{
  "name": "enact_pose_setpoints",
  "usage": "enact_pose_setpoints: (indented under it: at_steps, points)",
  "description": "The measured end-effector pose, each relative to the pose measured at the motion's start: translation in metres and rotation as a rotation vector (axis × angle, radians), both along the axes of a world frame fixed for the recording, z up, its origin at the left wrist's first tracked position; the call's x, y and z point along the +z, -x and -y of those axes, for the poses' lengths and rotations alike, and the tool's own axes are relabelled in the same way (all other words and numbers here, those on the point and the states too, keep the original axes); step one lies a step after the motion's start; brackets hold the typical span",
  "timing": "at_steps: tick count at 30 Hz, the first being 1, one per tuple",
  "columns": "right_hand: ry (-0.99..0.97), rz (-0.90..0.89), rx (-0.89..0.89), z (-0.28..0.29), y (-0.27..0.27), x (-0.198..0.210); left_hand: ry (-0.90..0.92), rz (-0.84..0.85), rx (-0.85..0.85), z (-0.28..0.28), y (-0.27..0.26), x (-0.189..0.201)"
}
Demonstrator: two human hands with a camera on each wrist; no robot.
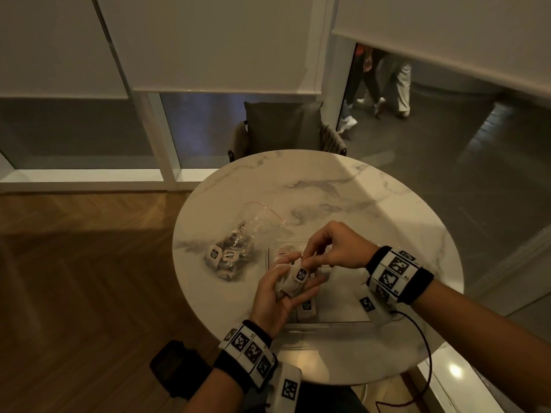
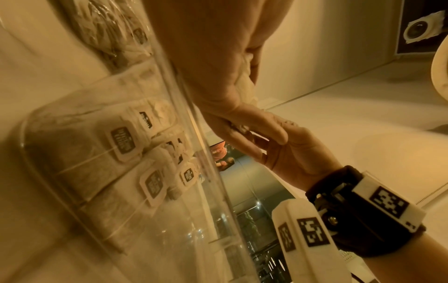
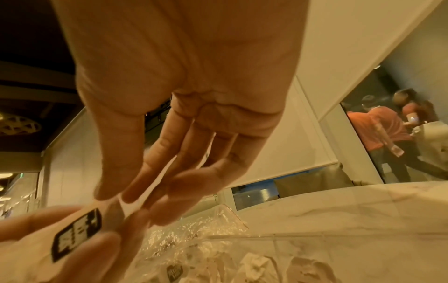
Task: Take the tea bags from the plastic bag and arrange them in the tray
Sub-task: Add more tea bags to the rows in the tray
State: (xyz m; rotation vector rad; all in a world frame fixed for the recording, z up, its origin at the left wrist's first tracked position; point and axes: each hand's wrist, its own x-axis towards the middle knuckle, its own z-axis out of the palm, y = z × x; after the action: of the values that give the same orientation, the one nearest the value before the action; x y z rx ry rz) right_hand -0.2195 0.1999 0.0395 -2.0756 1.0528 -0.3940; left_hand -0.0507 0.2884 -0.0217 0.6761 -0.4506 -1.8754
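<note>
While my left hand (image 1: 275, 293) cups a tea bag (image 1: 293, 283) and my right hand (image 1: 334, 248) pinches its top, I judge laying it in the tray (image 1: 328, 324) comes next

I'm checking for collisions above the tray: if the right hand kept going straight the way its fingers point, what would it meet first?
Most likely the tea bag that the left hand holds over the tray; the right hand already pinches at its top edge. Depth is unclear beyond that.
</note>
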Motion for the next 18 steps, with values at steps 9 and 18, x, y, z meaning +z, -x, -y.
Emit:
enact_pose_setpoints:
  at_steps: [9, 18]
  points:
    - [0.014, -0.034, -0.061, -0.003, -0.005, -0.004, 0.015, -0.017, -0.004, -0.001, -0.002, 0.003]
    - [-0.202, 0.146, -0.065, 0.0, 0.002, 0.012, 0.096, 0.11, 0.073, -0.002, 0.001, -0.002]
